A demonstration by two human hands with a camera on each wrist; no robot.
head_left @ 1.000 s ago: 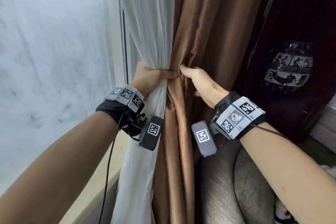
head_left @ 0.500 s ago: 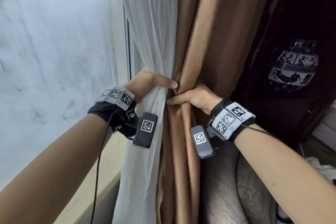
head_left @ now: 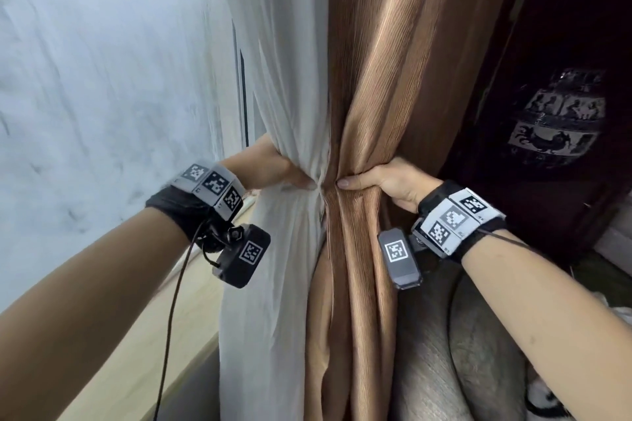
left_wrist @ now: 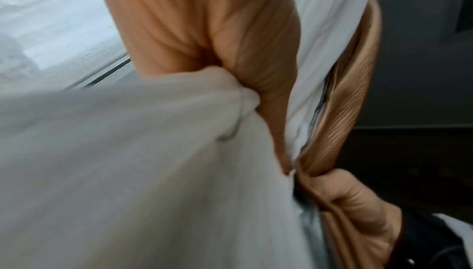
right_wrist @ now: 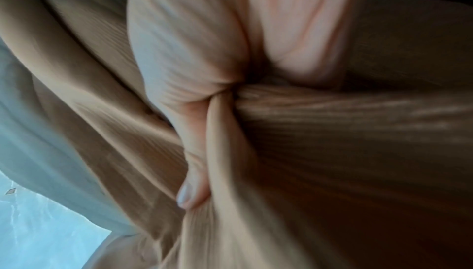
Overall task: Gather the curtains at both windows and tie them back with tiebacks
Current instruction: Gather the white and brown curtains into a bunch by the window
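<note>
The left hand (head_left: 270,167) grips the gathered white sheer curtain (head_left: 294,79) while the right hand (head_left: 386,181) clutches the brown curtain (head_left: 383,79) beside it.

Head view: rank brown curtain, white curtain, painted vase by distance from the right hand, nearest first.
1. brown curtain: gripped in the right hand.
2. white curtain: just left of it, held by the left hand.
3. painted vase: up and right, in the dark corner.

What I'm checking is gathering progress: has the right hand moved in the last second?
Yes, downward: the right hand, earlier level with the vase's painted bands, now grips the brown curtain below them.
</note>
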